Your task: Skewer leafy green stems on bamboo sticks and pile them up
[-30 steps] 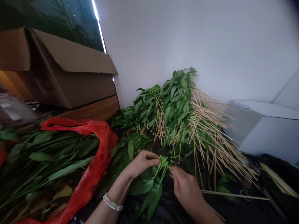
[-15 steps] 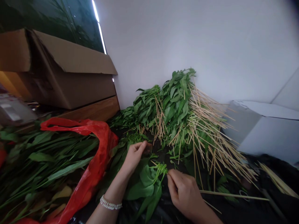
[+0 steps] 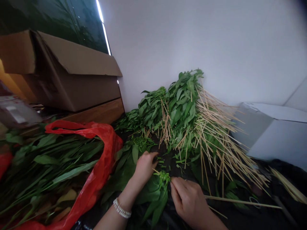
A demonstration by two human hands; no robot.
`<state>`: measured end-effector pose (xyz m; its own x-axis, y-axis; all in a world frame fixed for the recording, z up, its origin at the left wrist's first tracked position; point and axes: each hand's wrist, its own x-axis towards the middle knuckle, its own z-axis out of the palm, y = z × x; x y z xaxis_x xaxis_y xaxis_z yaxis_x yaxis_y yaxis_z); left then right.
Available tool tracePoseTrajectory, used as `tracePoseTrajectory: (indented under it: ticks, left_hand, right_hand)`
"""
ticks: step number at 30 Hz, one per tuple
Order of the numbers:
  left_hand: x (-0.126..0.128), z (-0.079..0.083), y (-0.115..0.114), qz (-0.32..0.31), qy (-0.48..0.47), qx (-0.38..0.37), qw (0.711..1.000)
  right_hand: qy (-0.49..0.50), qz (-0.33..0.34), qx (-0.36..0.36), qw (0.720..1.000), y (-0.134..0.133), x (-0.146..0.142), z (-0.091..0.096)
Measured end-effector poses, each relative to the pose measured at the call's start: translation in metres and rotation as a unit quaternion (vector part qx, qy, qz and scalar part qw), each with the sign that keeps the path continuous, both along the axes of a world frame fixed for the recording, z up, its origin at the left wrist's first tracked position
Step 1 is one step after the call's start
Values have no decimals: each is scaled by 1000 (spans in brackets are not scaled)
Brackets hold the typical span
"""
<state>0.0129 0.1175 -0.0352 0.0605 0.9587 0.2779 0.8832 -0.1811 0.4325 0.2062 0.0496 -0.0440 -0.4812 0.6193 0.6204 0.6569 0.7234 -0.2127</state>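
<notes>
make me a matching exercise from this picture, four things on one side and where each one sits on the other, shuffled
Things:
1. red plastic bag
2. cardboard box
3. skewered leaf pile
4. white box

Places:
A. far right, against the wall
B. upper left, on a wooden ledge
C. middle, leaning at the wall
D. lower left, around loose long leaves

Pairs: 1-D, 2-B, 3-C, 4-A
</notes>
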Motion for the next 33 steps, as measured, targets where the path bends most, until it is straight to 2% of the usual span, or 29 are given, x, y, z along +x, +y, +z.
tracePoseTrajectory:
  ticks: [5,9,13,17,20,26,33]
  left_hand:
    - [0,6,2,-23,-127,52,990]
    - [1,8,3,-72,-229,4,971]
    - [2,10,2,-83,-246,-1,966]
    - [1,15,0,-70,-242,17,968]
    - [0,17,1,-72,-267,1,961]
    - [2,14,4,-106,-369,-77,920]
    - [6,18,0,-152,-406,-114,894]
  right_hand:
    - [9,-38,-14,999,4,2,-2]
    - [0,-96,-32,995,10,5,-4]
    - [-19,-131,-56,990,13,7,-6]
    - [-24,-135,-60,989,13,8,-6]
    - [-18,-136,-57,989,12,8,-6]
    - [3,-123,-53,991,12,8,-4]
    - [5,-118,-60,991,12,8,-4]
